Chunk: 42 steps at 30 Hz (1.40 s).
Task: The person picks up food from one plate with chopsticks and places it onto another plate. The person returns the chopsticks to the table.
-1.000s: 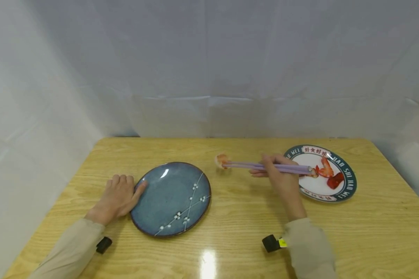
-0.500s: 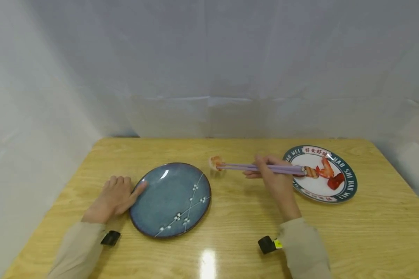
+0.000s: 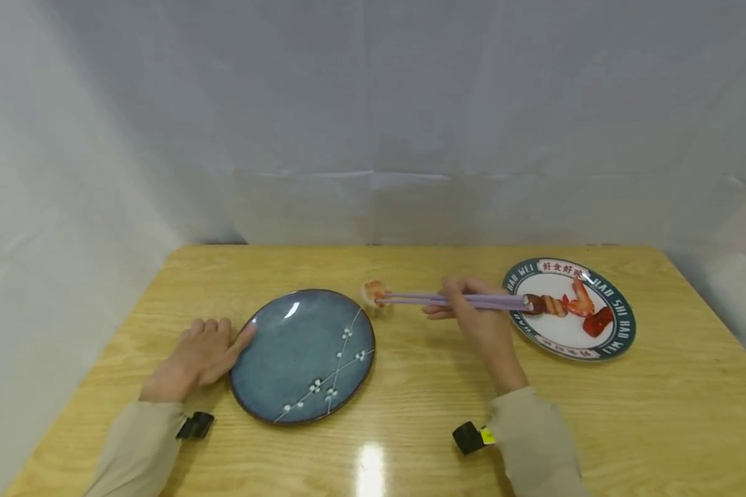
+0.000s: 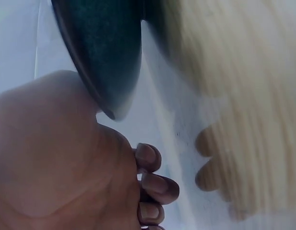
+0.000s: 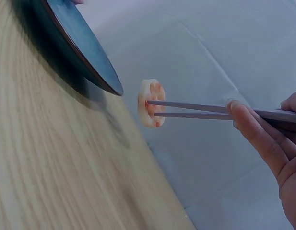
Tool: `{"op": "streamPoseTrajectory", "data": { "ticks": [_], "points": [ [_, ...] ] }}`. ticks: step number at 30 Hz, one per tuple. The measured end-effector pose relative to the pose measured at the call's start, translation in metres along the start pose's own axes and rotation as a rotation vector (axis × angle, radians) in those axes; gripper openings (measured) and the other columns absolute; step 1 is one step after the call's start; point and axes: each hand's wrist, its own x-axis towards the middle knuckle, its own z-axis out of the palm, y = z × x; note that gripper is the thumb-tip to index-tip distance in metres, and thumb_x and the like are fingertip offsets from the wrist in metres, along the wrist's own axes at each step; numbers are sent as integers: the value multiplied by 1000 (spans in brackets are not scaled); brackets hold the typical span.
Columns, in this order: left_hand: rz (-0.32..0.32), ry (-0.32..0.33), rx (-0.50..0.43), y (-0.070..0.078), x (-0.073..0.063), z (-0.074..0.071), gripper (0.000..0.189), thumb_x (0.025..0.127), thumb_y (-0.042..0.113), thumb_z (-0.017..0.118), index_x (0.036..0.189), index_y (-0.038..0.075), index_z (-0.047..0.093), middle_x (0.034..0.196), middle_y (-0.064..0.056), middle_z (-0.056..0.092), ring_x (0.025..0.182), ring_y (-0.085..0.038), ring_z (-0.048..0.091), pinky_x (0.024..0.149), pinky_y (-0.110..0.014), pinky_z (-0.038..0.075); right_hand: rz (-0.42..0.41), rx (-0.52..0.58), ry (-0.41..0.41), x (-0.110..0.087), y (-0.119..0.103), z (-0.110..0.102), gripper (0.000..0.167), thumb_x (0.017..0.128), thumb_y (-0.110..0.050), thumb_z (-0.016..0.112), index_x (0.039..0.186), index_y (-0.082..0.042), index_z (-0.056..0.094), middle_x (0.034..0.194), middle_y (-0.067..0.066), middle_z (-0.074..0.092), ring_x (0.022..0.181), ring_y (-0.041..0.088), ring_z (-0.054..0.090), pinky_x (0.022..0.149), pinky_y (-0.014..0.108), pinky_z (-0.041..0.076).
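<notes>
My right hand (image 3: 480, 319) holds a pair of light purple chopsticks (image 3: 491, 301) that point left. At their tips is a pale, scalloped round food slice with orange patches (image 5: 150, 90), raised over the table just off the blue plate's right edge. The glossy blue plate (image 3: 295, 355) has a dark rim and a white blossom branch pattern, and its surface is bare. Beside its left edge lies my left hand (image 3: 195, 359), thumb resting over the rim. In the left wrist view, the other fingers (image 4: 159, 187) are loosely bent outside the plate.
At the back right of the wooden table (image 3: 410, 428) stands a white plate with a green lettered rim (image 3: 624, 324). It bears a shrimp (image 3: 580, 300), a red piece (image 3: 597, 322) and brown food pieces (image 3: 555, 306). A pale sheet (image 3: 373, 124) hangs behind the table.
My right hand has moved left with the chopsticks and the food slice, toward the blue plate. More brown food shows on the white plate. My left hand has shifted slightly left.
</notes>
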Motion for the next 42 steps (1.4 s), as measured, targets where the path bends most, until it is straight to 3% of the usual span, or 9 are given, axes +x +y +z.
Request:
{"op": "streamPoseTrajectory", "data": {
  "ticks": [10,20,29,37,42],
  "points": [
    [52,-11,2,2,0,-1,54,105,43,27,90,-4,48,89,-26,53,94,-47,50,85,-56,34,-11,52,-50,-4,4,24,29,97,-5,56,79,18,58,78,35,62,66,27,71,59,38,55],
    [31,1,-16,4,1,-1,58,104,47,29,94,-6,50,97,-31,54,99,-50,47,87,-58,34,19,30,-119,-12,6,47,31,98,-7,56,78,17,58,78,32,63,67,34,70,60,37,56],
    [47,19,-14,4,1,0,54,104,46,32,94,-4,50,96,-28,54,96,-47,47,85,-56,35,-25,17,-216,-19,10,65,26,97,-3,55,77,13,59,75,29,66,65,32,70,57,37,55],
    [70,37,-29,4,4,3,55,103,44,36,92,-8,52,95,-27,53,96,-45,49,85,-57,37,-78,81,-231,-26,14,82,22,94,5,57,74,14,57,69,25,66,60,38,67,53,45,53],
    [47,17,-45,6,4,3,59,103,47,34,94,-9,51,96,-28,53,96,-45,49,84,-59,37,-171,12,-198,-31,8,92,19,90,11,59,71,11,57,66,22,64,57,36,65,50,43,53]
  ]
}}
